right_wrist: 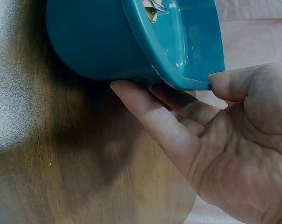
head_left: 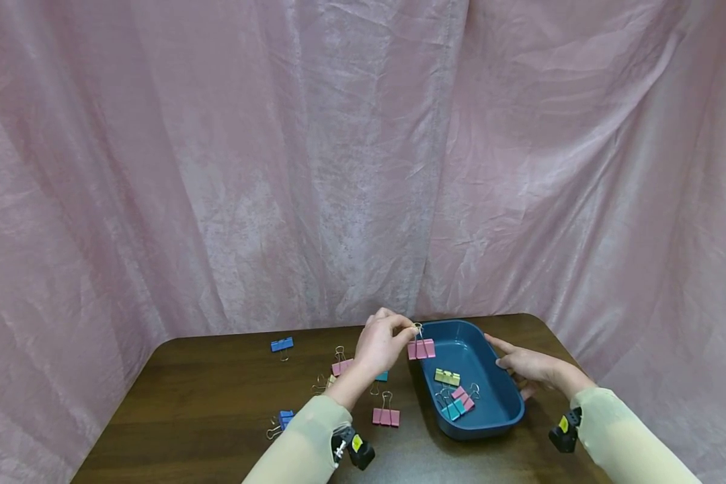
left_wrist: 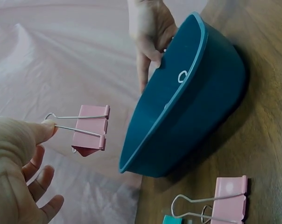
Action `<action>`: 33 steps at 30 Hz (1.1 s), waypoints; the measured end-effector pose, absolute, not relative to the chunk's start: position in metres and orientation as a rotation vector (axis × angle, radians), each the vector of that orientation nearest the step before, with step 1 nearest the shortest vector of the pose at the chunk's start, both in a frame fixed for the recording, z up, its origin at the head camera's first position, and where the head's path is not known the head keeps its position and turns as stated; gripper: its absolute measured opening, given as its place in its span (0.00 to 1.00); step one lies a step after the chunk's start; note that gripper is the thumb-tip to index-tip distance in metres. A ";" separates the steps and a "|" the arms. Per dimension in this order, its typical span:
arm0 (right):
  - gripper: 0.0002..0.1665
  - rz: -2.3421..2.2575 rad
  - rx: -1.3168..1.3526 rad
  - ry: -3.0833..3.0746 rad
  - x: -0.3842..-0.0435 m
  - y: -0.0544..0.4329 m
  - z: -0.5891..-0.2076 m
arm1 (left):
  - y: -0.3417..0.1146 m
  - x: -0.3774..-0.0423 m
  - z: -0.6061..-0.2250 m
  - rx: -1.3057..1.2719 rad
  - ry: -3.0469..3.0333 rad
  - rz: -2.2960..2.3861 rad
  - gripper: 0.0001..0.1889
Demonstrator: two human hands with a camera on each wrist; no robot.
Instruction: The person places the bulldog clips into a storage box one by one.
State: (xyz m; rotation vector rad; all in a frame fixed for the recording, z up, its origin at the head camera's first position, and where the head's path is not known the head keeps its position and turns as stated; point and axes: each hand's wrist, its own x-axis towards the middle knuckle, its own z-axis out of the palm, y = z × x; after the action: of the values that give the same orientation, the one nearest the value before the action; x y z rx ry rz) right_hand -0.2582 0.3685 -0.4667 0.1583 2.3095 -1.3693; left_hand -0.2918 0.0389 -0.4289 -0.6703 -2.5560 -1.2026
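My left hand (head_left: 382, 344) pinches a pink binder clip (head_left: 421, 349) by its wire handle, thumb against fingertips. The clip hangs beside the left rim of a blue tray (head_left: 468, 356); in the left wrist view its pink body (left_wrist: 90, 127) points toward the tray. My right hand (head_left: 531, 366) grips the tray's right side, with the thumb on the rim and fingers against the outer wall (right_wrist: 99, 44). Inside the tray lie a yellow binder clip (head_left: 447, 377), a teal one (head_left: 453, 410) and another pink one (head_left: 463, 398).
On the brown table (head_left: 218, 396), left of the tray, lie a pink clip (head_left: 386, 417), another pink clip (head_left: 341, 367), a partly hidden teal clip (head_left: 382, 376), a blue clip (head_left: 281, 345) and a second blue one (head_left: 286, 420). A pink curtain (head_left: 314, 168) hangs behind the table.
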 end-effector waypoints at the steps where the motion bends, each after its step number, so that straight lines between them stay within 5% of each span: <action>1: 0.41 -1.370 0.159 2.309 -0.258 0.368 -0.467 | 0.040 -0.292 -0.429 -0.670 -2.558 -1.203 0.05; 33: 0.41 -1.360 0.182 2.317 -0.258 0.370 -0.466 | 0.077 -0.306 -0.444 -0.591 -2.657 -1.167 0.06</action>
State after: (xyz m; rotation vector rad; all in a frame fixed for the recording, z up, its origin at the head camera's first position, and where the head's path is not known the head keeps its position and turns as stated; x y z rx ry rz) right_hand -0.2581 0.3696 -0.4665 0.1823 2.3175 -1.3598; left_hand -0.3056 0.0774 -0.4440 -0.5908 -2.6567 -1.1665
